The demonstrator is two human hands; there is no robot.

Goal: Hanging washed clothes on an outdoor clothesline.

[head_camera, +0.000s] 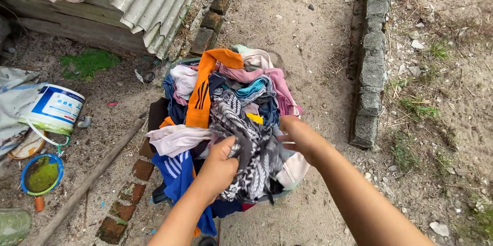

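Note:
A heap of mixed clothes (pixel 226 107) fills a basin on sandy ground; only a sliver of the basin's rim (pixel 280 194) shows. On top lie an orange garment with black stripes (pixel 201 97), a pink one (pixel 267 76) and a blue one with white stripes (pixel 177 171). My left hand (pixel 221 166) grips a black-and-white patterned cloth (pixel 254 159) at the near side of the heap. My right hand (pixel 298 135) holds the same cloth on its right side, fingers curled into the fabric.
A white bucket (pixel 55 108) lies tipped at the left, its blue lid (pixel 42 174) beside it. A wooden pole (pixel 92 179) and a row of bricks (pixel 128 194) run diagonally. Corrugated sheets (pixel 154 0) lean at the back. A block kerb (pixel 371 61) stands on the right.

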